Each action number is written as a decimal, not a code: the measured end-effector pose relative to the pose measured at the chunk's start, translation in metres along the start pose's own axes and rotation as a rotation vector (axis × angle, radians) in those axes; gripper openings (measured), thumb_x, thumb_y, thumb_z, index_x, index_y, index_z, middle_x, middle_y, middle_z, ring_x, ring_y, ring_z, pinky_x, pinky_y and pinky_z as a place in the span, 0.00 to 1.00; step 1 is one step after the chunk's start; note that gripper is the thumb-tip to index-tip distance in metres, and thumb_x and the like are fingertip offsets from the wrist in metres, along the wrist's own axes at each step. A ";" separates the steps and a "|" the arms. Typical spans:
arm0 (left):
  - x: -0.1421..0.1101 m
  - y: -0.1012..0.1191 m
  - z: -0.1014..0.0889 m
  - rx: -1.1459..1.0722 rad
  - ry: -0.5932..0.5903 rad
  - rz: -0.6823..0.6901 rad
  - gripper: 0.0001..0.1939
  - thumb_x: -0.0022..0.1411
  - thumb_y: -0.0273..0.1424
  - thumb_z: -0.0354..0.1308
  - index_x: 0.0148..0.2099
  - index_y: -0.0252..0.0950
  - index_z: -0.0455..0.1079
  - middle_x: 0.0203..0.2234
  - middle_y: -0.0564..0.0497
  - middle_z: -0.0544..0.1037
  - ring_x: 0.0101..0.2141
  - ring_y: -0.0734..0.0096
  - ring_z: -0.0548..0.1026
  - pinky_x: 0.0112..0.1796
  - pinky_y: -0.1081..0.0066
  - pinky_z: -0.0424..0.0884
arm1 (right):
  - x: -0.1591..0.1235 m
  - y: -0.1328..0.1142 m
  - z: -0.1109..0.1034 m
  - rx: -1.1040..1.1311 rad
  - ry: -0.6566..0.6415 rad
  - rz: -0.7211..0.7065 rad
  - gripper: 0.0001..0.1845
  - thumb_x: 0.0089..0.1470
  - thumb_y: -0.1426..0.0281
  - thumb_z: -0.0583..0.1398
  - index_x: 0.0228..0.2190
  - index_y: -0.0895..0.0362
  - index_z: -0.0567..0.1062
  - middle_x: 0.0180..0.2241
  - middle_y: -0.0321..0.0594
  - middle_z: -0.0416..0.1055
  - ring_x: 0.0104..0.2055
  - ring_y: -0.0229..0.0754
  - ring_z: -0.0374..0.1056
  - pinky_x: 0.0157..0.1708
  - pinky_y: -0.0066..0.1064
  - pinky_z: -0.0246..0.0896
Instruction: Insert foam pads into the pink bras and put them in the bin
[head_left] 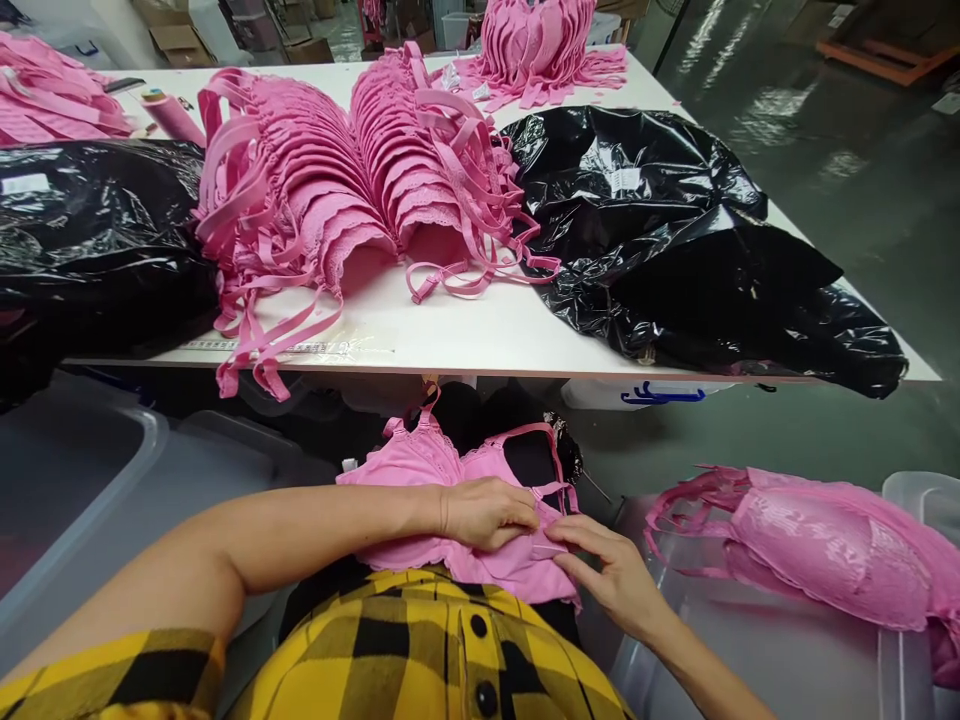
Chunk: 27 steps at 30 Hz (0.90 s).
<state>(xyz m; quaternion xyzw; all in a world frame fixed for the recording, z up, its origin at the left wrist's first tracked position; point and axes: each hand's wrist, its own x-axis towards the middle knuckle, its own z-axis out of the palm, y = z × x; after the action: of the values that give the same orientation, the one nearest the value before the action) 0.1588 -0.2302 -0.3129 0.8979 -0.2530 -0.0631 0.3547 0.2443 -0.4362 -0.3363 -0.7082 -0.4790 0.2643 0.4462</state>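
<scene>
Both hands, left hand (484, 512) and right hand (611, 572), pinch a pink bra (420, 470) flat on the lap, fingers grasping its lower edge to steady it.

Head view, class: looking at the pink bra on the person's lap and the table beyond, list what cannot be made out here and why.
- Lower edge of the pink bra: covered by the left hand and right hand.
- What the fingertips pinch: too small to tell.
- Contents of the black plastic bags: opaque film hides them.
- Number of bras in the stacked row: overlapped, straps tangled.
- Far pink pile: cut off by the top edge.
</scene>
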 end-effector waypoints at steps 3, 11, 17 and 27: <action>0.000 0.003 -0.002 0.056 0.001 0.011 0.09 0.56 0.19 0.49 0.33 0.33 0.69 0.28 0.48 0.74 0.30 0.72 0.71 0.33 0.78 0.68 | -0.001 -0.002 0.000 0.024 0.004 -0.003 0.06 0.55 0.69 0.58 0.29 0.54 0.76 0.29 0.39 0.73 0.33 0.41 0.70 0.33 0.28 0.66; -0.003 0.007 -0.001 0.155 0.054 0.031 0.08 0.54 0.22 0.53 0.37 0.34 0.70 0.29 0.51 0.75 0.28 0.74 0.71 0.27 0.77 0.66 | 0.011 -0.010 0.008 -0.002 0.029 0.009 0.06 0.53 0.72 0.58 0.35 0.55 0.73 0.28 0.38 0.73 0.27 0.37 0.68 0.27 0.25 0.64; -0.005 0.006 -0.002 0.087 0.123 0.003 0.09 0.60 0.23 0.49 0.39 0.33 0.70 0.31 0.50 0.76 0.33 0.74 0.73 0.36 0.79 0.68 | 0.016 -0.008 -0.004 0.038 -0.036 -0.049 0.08 0.56 0.71 0.56 0.35 0.53 0.76 0.32 0.40 0.71 0.35 0.39 0.68 0.35 0.27 0.64; 0.000 0.015 -0.014 0.309 0.035 -0.091 0.15 0.54 0.22 0.54 0.46 0.33 0.64 0.33 0.49 0.71 0.30 0.71 0.70 0.23 0.73 0.66 | 0.035 -0.021 -0.006 0.067 -0.023 -0.021 0.10 0.56 0.68 0.56 0.32 0.56 0.77 0.26 0.39 0.69 0.29 0.39 0.65 0.29 0.28 0.60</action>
<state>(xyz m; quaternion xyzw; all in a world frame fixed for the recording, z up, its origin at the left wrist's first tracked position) 0.1571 -0.2311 -0.2926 0.9532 -0.2126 -0.0239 0.2136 0.2544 -0.4037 -0.3134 -0.6850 -0.4822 0.2834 0.4668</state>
